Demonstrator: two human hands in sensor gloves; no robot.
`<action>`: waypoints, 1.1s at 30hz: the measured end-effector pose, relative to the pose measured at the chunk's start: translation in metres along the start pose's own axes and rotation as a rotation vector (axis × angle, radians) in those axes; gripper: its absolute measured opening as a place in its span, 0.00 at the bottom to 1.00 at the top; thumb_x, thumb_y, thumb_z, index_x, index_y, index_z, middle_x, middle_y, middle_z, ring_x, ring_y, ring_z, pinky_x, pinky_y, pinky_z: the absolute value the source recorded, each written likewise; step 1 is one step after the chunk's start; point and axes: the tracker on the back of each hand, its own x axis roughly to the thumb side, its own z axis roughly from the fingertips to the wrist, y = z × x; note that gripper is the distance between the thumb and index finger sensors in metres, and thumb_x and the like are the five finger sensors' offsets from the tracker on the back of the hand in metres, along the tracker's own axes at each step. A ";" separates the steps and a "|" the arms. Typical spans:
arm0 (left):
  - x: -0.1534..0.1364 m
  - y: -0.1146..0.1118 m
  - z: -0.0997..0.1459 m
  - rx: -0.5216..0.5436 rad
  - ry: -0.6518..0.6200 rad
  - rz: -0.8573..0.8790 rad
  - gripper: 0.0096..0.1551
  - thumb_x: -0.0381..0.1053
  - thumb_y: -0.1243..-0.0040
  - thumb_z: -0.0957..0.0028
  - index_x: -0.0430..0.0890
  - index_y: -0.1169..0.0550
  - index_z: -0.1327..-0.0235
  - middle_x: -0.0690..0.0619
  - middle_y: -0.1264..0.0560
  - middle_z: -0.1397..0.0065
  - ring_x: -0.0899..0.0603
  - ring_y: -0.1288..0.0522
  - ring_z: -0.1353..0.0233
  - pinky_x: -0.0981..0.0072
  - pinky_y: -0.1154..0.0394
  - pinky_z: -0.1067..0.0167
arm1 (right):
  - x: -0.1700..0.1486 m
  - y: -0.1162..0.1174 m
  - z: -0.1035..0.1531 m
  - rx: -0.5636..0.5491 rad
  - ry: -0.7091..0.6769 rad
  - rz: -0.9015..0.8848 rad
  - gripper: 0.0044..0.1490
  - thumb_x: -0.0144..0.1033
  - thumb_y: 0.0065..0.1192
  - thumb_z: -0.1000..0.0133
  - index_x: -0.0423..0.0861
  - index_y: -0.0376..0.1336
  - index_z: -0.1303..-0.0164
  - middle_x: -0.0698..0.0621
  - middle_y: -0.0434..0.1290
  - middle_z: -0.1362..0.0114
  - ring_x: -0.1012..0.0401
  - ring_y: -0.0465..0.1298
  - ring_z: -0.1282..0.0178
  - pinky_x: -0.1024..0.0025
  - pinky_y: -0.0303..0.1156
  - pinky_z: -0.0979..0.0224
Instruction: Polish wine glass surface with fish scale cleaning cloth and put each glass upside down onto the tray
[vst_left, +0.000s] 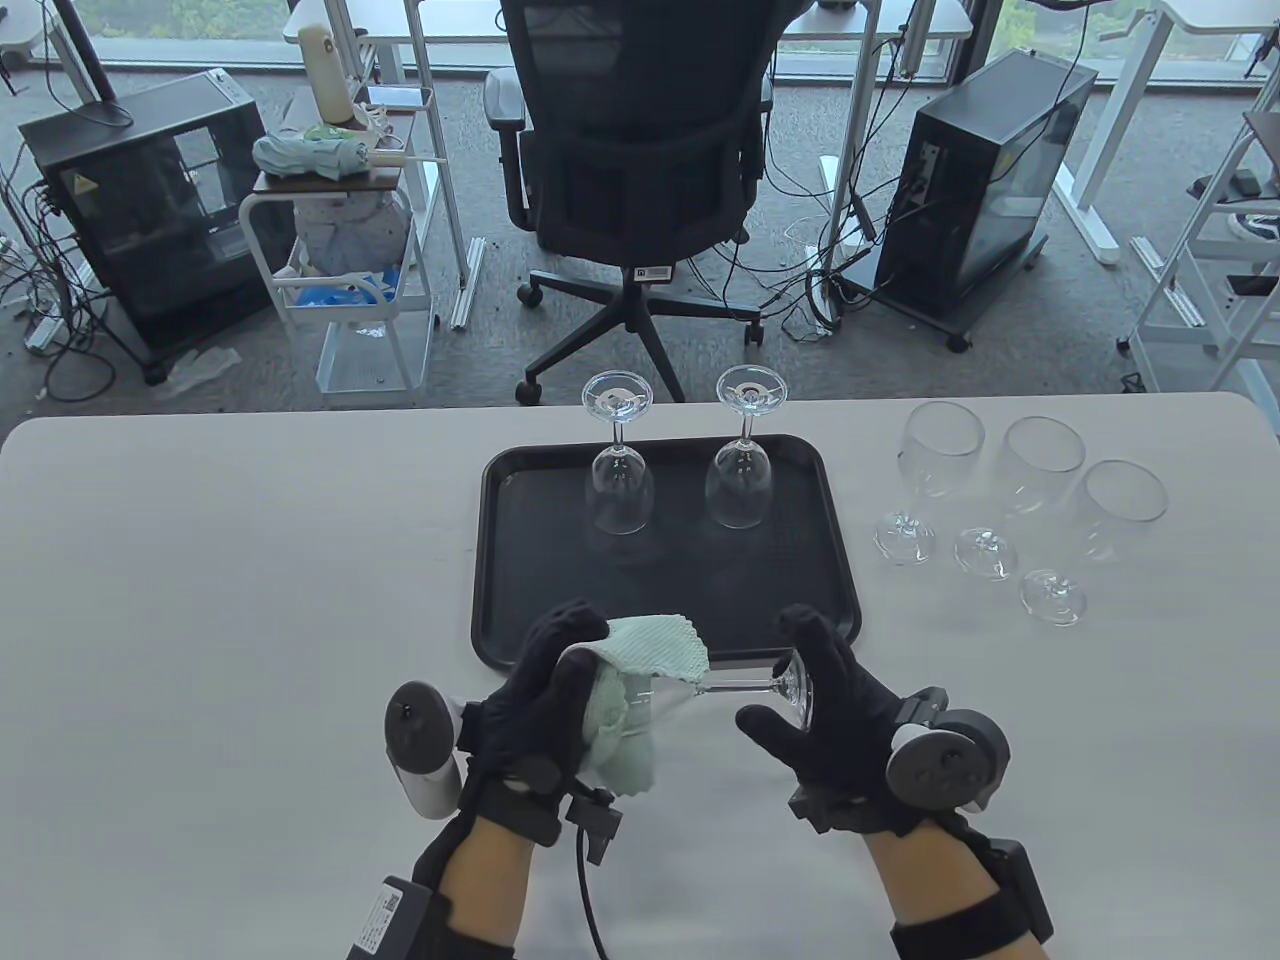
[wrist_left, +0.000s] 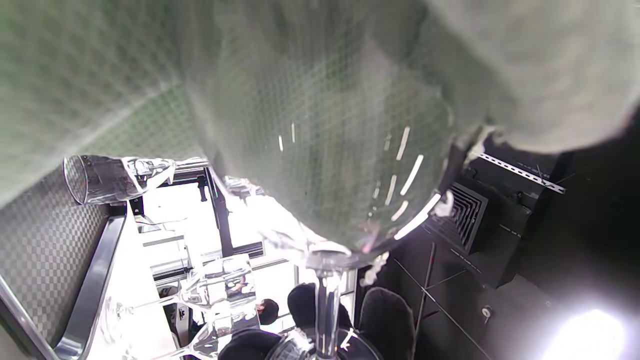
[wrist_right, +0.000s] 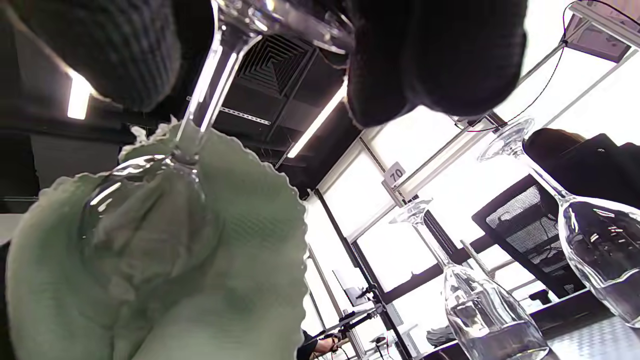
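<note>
My left hand (vst_left: 560, 690) gripped the cloth (vst_left: 640, 700) around the bowl while my right hand (vst_left: 820, 700) pinched the foot of the wine glass (vst_left: 740, 685), its stem lying sideways between them, the tray (vst_left: 500, 560) just beyond.

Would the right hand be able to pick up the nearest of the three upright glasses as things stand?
Probably not yet: the right hand holds the foot of the glass being polished. The path to the nearest upright glass looks unobstructed, so it should be reachable once that hand is free.
</note>
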 end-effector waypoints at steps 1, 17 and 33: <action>0.001 0.000 0.000 0.003 -0.011 -0.013 0.33 0.73 0.47 0.41 0.59 0.31 0.27 0.50 0.39 0.17 0.35 0.34 0.23 0.37 0.22 0.42 | -0.001 0.000 0.000 0.002 0.024 -0.029 0.58 0.66 0.69 0.49 0.57 0.41 0.20 0.39 0.60 0.24 0.49 0.79 0.49 0.60 0.82 0.52; 0.004 -0.002 0.000 0.004 -0.054 -0.015 0.32 0.72 0.47 0.41 0.58 0.30 0.28 0.50 0.39 0.17 0.35 0.35 0.22 0.35 0.24 0.40 | 0.000 0.001 0.001 -0.025 0.041 -0.073 0.55 0.68 0.61 0.46 0.56 0.40 0.20 0.39 0.58 0.23 0.46 0.77 0.45 0.57 0.81 0.48; 0.010 0.055 0.004 0.215 -0.076 0.122 0.28 0.63 0.49 0.38 0.47 0.23 0.36 0.50 0.30 0.22 0.35 0.31 0.23 0.35 0.27 0.34 | -0.015 -0.002 0.005 -0.062 0.328 -0.264 0.47 0.67 0.46 0.41 0.50 0.45 0.18 0.35 0.63 0.28 0.48 0.78 0.53 0.59 0.80 0.57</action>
